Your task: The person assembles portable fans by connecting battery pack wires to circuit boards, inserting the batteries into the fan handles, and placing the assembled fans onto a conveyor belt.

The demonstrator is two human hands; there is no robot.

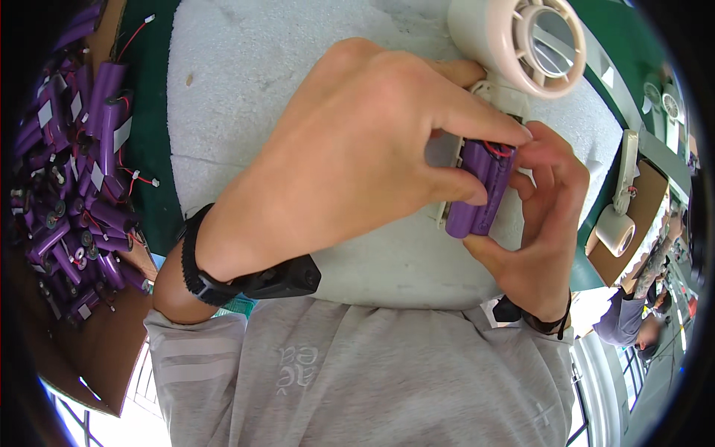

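A purple two-cell battery pack (480,190) sits at the open handle of a white handheld fan (465,22). A red wire loops over the pack's upper end. My left hand (357,141) reaches across from the left, its thumb pressing the pack's side and its index fingertip near the wire; its other fingers are mostly hidden behind. Closed around the pack from the right is my right hand (551,201), thumb at the lower end and fingertips by the upper right edge. Most of the handle is hidden by the hands and the pack.
White foam sheet (238,89) covers the green worktop. At left, a cardboard box (89,357) holds many purple battery packs (104,156) with wires and small plugs. Another white fan (617,227) lies by a carton at right. A co-worker (625,320) is farther right.
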